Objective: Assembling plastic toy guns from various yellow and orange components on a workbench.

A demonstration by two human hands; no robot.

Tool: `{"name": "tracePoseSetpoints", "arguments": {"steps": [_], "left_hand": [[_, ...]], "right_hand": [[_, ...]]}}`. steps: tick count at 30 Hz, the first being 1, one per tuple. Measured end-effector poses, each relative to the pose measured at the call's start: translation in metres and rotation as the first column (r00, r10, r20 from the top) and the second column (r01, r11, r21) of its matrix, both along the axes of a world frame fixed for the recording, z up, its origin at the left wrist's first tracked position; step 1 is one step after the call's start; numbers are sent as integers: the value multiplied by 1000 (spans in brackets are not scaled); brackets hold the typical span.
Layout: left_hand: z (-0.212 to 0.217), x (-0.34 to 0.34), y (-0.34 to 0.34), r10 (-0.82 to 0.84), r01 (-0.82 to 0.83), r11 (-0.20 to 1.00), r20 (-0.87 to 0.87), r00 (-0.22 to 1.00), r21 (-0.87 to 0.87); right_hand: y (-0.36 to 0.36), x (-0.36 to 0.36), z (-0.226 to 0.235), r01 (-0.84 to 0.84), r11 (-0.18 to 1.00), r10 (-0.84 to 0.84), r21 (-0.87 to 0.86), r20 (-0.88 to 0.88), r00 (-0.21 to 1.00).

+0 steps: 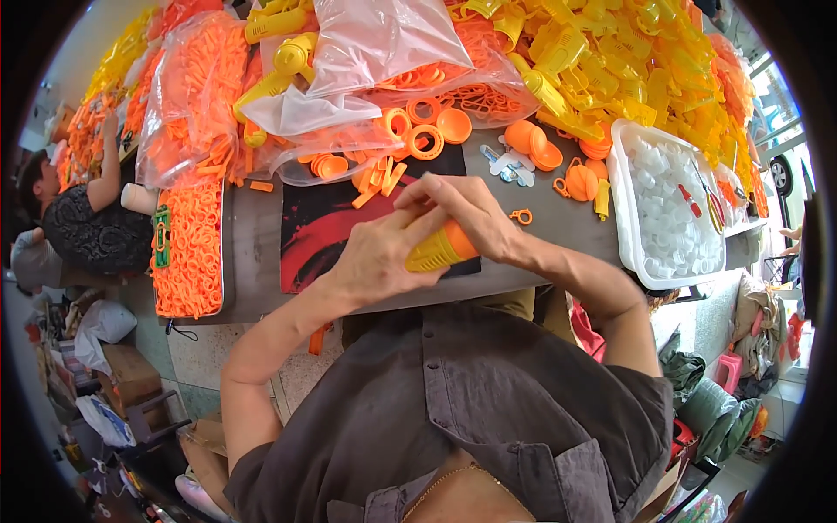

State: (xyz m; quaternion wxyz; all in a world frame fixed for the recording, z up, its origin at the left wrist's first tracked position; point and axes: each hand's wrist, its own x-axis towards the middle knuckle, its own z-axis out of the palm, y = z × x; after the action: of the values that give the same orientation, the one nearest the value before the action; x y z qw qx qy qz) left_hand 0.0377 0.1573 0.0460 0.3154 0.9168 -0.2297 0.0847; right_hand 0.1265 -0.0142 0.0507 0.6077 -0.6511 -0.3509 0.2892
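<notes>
While the left hand (pixel 370 257) and right hand (pixel 475 216) clasp it between them, the plastic tube (pixel 433 251) shows a ribbed yellow body and orange end.

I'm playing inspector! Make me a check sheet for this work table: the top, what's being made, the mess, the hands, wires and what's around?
Surface: grey table with a red-and-black mat.
Job's things: one yellow-and-orange plastic piece, partly hidden by the hands.
Clutter: heaped yellow parts, orange rings at left, clear pieces in a white tray at right.
Grip: left hand and right hand both hold the piece.
Cables: short black cord at the table's near-left edge; purpose unclear.
Surroundings: another person at left.
</notes>
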Motion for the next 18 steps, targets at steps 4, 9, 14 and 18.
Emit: {"name": "tracePoseSetpoints", "arguments": {"steps": [4,9,14,18], "left_hand": [[-2,-5,1,-67,67,997,12,998,37],[-18,-19,9,56,-54,998,74,996,-31],[-28,-47,27,322,-292,848,-6,947,-442],[-23,-92,80,83,-494,204,-488,869,-845]], "right_hand": [[-8,-16,-7,49,994,-67,98,200,978],[15,-15,4,49,996,-58,80,117,991],[52,24,-20,-21,995,31,-98,101,994],[51,42,-78,125,989,-47,-84,618,785]]}}
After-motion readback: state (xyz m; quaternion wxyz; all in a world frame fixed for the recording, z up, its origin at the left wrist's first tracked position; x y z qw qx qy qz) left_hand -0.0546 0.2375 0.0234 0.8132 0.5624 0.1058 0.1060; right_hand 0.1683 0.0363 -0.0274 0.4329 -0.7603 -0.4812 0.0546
